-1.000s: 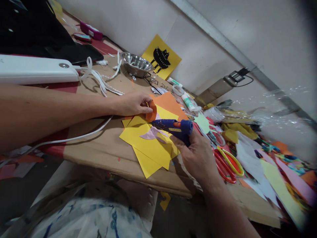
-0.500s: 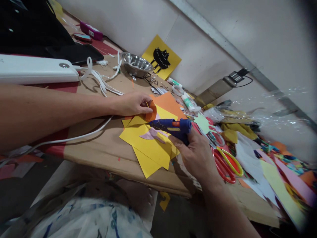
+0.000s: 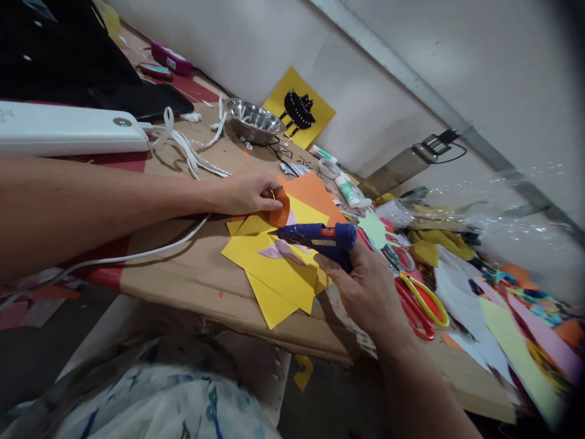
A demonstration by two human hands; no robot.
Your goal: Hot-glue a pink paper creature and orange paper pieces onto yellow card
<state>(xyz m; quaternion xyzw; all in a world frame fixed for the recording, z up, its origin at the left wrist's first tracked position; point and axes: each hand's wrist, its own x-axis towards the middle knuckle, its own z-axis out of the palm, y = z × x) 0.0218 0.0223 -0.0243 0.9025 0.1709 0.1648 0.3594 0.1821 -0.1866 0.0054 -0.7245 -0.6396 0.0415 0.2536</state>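
Observation:
My right hand (image 3: 365, 286) is closed round the handle of a blue glue gun (image 3: 315, 235), whose nozzle points left over several yellow paper sheets (image 3: 274, 283). In my left hand (image 3: 253, 192) a small orange paper piece (image 3: 280, 210) is pinched between thumb and fingers, standing up from the sheets. A pale pink paper cutout (image 3: 281, 250) lies on the yellow paper just below the gun's barrel. Beyond the fingers is a larger orange paper sheet (image 3: 315, 192), partly under the yellow ones.
Scissors (image 3: 425, 302), a green paper cutout (image 3: 372, 228) and coloured scraps crowd the right side. Behind stand a steel bowl (image 3: 253, 122), a glue bottle (image 3: 347, 190) and a leaning water bottle (image 3: 406, 161). A white power strip (image 3: 73, 131) and cable lie at left.
The glue gun has shifted slightly down and right, its nozzle a little farther below the orange piece. My left hand keeps its pinch.

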